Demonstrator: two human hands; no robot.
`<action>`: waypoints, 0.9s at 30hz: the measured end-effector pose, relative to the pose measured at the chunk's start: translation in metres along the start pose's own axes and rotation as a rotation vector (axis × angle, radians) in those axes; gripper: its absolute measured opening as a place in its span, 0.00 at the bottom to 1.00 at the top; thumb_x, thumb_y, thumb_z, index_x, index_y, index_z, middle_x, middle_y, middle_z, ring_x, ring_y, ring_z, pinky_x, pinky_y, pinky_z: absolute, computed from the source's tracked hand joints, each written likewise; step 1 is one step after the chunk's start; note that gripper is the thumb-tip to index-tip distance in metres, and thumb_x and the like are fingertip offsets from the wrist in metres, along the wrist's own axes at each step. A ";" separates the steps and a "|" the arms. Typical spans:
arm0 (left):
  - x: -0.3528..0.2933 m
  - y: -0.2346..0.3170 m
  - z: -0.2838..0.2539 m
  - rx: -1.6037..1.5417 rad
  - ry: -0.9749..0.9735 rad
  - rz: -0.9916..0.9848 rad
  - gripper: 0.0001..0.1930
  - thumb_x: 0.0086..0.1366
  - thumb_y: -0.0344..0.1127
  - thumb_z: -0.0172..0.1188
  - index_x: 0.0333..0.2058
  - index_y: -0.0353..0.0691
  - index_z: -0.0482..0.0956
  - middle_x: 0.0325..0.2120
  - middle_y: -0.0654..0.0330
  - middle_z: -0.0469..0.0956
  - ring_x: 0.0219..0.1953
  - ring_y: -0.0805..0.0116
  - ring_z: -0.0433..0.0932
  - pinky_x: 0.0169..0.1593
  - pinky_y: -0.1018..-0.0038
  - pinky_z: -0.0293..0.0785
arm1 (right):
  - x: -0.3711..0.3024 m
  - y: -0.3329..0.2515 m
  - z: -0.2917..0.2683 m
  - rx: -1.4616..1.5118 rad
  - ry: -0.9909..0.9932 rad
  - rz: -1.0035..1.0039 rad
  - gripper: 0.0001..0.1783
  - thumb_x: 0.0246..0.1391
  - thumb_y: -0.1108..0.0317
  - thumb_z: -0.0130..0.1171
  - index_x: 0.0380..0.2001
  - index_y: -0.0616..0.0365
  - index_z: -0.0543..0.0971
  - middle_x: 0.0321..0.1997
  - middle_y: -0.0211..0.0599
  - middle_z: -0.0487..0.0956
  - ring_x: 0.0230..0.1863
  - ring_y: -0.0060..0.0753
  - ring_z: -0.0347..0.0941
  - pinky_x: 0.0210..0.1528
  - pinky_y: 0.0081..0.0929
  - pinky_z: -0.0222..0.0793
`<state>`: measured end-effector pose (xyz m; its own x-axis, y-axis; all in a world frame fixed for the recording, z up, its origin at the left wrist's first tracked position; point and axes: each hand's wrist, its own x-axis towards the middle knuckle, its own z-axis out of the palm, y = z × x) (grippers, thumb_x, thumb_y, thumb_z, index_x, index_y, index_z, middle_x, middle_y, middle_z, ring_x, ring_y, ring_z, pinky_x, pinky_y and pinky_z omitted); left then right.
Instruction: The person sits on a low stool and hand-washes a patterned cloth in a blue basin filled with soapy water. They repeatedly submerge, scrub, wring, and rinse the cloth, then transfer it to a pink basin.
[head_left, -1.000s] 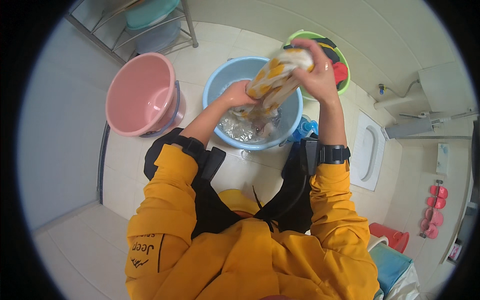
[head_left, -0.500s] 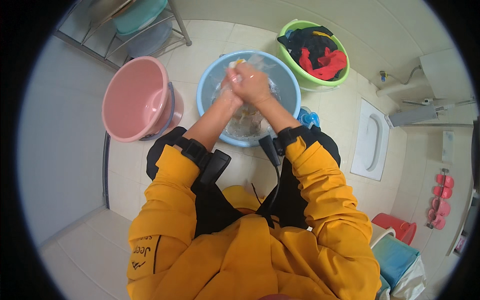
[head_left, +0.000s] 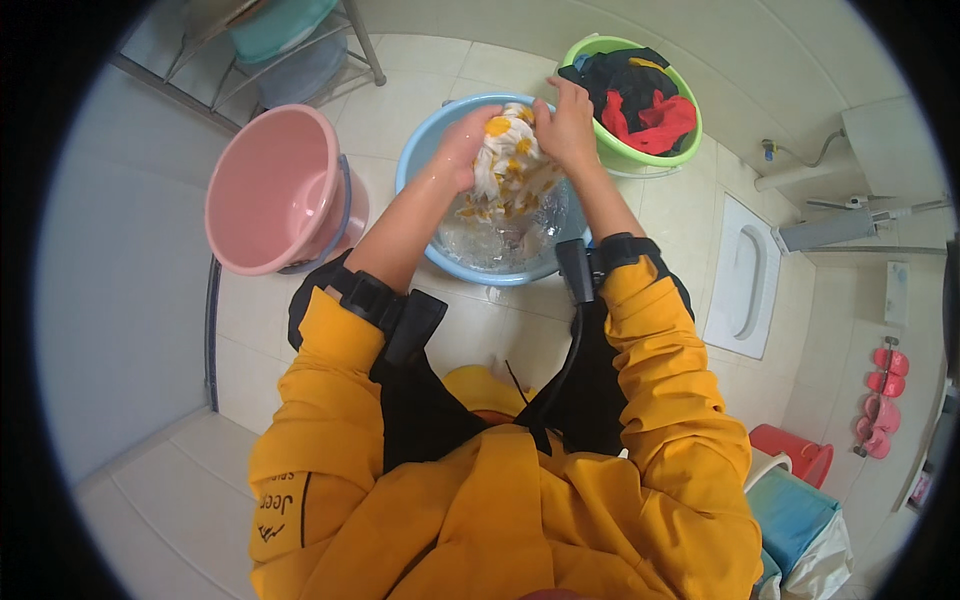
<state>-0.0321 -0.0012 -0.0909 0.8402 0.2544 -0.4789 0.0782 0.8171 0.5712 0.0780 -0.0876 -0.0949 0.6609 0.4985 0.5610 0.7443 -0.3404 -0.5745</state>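
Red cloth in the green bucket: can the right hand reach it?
Probably yes: the right hand is close and the red cloth lies on top, though that hand is busy with the patterned cloth.

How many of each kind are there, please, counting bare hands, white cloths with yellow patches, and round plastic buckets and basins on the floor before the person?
Hands: 2 (left hand, right hand)
Cloth: 1 (yellow-patched white cloth)
Basin: 1 (light-blue plastic basin)
Buckets: 2 (pink plastic bucket, lime-green plastic bucket)
Total: 6
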 end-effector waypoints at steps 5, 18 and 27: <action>-0.010 0.005 0.003 0.257 0.039 0.101 0.21 0.59 0.48 0.48 0.41 0.35 0.67 0.39 0.57 0.71 0.39 0.66 0.72 0.43 0.72 0.69 | -0.001 0.002 -0.017 0.484 -1.056 0.029 0.28 0.37 0.50 0.61 0.39 0.59 0.72 0.34 0.37 0.74 0.38 0.28 0.69 0.43 0.25 0.62; 0.004 -0.016 -0.024 0.827 0.000 0.316 0.27 0.43 0.32 0.61 0.45 0.41 0.66 0.36 0.57 0.73 0.41 0.70 0.71 0.43 0.75 0.67 | 0.033 0.013 -0.065 1.240 -0.192 0.444 0.17 0.34 0.73 0.56 0.34 0.64 0.71 0.32 0.34 0.74 0.32 0.26 0.70 0.35 0.20 0.65; 0.012 -0.013 -0.012 -0.334 -0.119 0.257 0.16 0.56 0.45 0.48 0.41 0.46 0.66 0.41 0.58 0.68 0.44 0.65 0.68 0.44 0.69 0.67 | -0.024 -0.050 -0.013 0.345 -0.183 -0.434 0.12 0.35 0.64 0.57 0.27 0.55 0.75 0.32 0.39 0.74 0.32 0.36 0.72 0.33 0.28 0.68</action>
<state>-0.0295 -0.0025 -0.1116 0.8673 0.4259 -0.2579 -0.3032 0.8626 0.4050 0.0264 -0.0926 -0.0722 0.2525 0.6741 0.6941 0.8491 0.1897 -0.4931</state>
